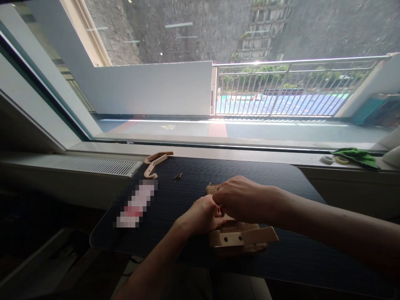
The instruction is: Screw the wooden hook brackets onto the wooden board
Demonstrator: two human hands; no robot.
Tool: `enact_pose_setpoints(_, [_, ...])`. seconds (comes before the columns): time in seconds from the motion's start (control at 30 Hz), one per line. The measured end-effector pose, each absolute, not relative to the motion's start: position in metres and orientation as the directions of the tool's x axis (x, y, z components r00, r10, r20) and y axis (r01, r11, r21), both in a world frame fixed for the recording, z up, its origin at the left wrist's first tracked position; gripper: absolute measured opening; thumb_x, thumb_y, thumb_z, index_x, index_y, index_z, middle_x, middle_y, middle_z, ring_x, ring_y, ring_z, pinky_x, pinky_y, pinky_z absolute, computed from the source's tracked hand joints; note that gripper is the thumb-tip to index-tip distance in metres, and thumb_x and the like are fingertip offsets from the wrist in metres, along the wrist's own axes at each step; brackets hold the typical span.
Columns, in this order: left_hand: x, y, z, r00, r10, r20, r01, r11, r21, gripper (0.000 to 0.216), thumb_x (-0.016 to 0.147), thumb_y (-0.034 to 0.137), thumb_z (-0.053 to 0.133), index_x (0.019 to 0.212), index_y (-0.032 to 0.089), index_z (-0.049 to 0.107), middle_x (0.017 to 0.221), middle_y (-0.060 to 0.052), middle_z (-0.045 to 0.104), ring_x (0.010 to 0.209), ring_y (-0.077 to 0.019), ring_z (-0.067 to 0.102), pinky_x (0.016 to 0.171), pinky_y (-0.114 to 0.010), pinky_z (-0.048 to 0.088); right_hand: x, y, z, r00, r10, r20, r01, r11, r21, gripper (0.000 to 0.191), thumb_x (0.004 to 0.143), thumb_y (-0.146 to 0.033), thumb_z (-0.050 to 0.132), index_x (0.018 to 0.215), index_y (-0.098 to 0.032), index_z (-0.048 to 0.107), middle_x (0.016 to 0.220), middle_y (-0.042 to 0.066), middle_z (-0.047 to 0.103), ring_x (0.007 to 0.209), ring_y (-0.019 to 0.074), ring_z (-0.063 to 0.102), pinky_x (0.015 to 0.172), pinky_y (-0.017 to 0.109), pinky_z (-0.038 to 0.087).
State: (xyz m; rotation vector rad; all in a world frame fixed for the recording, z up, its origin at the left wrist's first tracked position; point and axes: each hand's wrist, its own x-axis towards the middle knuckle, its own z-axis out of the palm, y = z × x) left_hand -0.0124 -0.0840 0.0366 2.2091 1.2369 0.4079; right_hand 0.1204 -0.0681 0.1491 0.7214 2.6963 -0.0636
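My left hand (201,213) rests on a wooden block (242,226), its fingers bent and pressed together. Just above and touching it, my right hand (239,198) is closed in a fist with the knuckles up. Whatever the two hands grip between them is hidden by the fingers. Nearer to me, against the block, lies a pale wooden piece with two dark round holes (233,239) and an angled arm reaching right. Beyond my right hand a rough bit of wood (211,189) shows.
On the dark table (265,175), two curved wooden hook-shaped pieces (153,166) lie at the back left. Beside them are a few screws or nails (178,176). A blurred-out item (137,204) sits at left. The sill holds a green glove or cloth (356,157) and tape rolls (341,160).
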Motion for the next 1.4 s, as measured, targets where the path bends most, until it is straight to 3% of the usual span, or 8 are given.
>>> enact_pose_setpoints(0.17, [-0.012,-0.084,0.038,0.543,0.84,-0.007,0.672,-0.429,0.604,0.011,0.073,0.023,0.06,0.066,0.014,0.058,0.065,0.001,0.058,0.058,-0.0095,0.048,0.051,-0.019,0.034,0.118,-0.072,0.158,-0.769,0.517,-0.375,0.524,0.846,0.092,0.013,0.073,-0.004,0.058,0.078,-0.013,0.066,0.081,0.008,0.065,0.078,0.018,0.061,0.056,0.025,0.033])
enact_pose_setpoints(0.4, [-0.01,-0.085,0.045,0.529,0.849,-0.018,0.698,-0.423,0.577,0.011,0.074,0.023,0.06,0.067,0.015,0.06,0.061,0.002,0.054,0.056,-0.0089,0.045,0.051,-0.019,0.032,0.128,-0.066,0.143,-0.815,0.511,-0.273,0.497,0.859,0.124,0.01,0.076,-0.009,0.056,0.073,-0.013,0.064,0.069,0.005,0.063,0.06,0.0146,0.059,0.049,0.025,0.029])
enact_pose_setpoints(0.6, [-0.011,-0.084,0.044,0.517,0.856,-0.017,0.69,-0.405,0.599,0.012,0.072,0.024,0.061,0.065,0.016,0.057,0.061,0.002,0.055,0.056,-0.0093,0.046,0.052,-0.02,0.031,0.126,-0.074,0.157,-0.783,0.522,-0.338,0.526,0.846,0.088,0.013,0.076,-0.008,0.058,0.084,-0.015,0.065,0.089,0.007,0.064,0.076,0.0162,0.061,0.055,0.024,0.033])
enact_pose_setpoints(0.9, [-0.011,-0.085,0.044,0.537,0.844,-0.001,0.669,-0.425,0.609,0.014,0.073,0.022,0.06,0.062,0.016,0.054,0.059,0.003,0.053,0.055,-0.0084,0.043,0.051,-0.02,0.03,0.128,-0.067,0.144,-0.826,0.498,-0.263,0.491,0.866,0.098,0.013,0.074,-0.006,0.056,0.078,-0.014,0.065,0.077,0.005,0.063,0.064,0.0149,0.059,0.046,0.026,0.025])
enact_pose_setpoints(1.13, [-0.011,-0.083,0.04,0.523,0.852,0.011,0.674,-0.421,0.607,0.012,0.071,0.023,0.061,0.064,0.016,0.054,0.063,0.002,0.056,0.057,-0.0092,0.046,0.051,-0.02,0.031,0.126,-0.078,0.16,-0.779,0.533,-0.331,0.529,0.841,0.111,0.011,0.078,-0.01,0.058,0.085,-0.015,0.065,0.094,0.007,0.061,0.078,0.0169,0.059,0.058,0.025,0.036])
enact_pose_setpoints(1.4, [-0.012,-0.083,0.035,0.521,0.853,0.019,0.683,-0.431,0.589,0.012,0.072,0.024,0.06,0.065,0.016,0.055,0.06,0.003,0.054,0.054,-0.0084,0.043,0.05,-0.019,0.03,0.126,-0.07,0.147,-0.789,0.538,-0.297,0.527,0.841,0.124,0.015,0.075,-0.007,0.056,0.082,-0.016,0.065,0.082,0.004,0.064,0.07,0.0178,0.061,0.049,0.026,0.031])
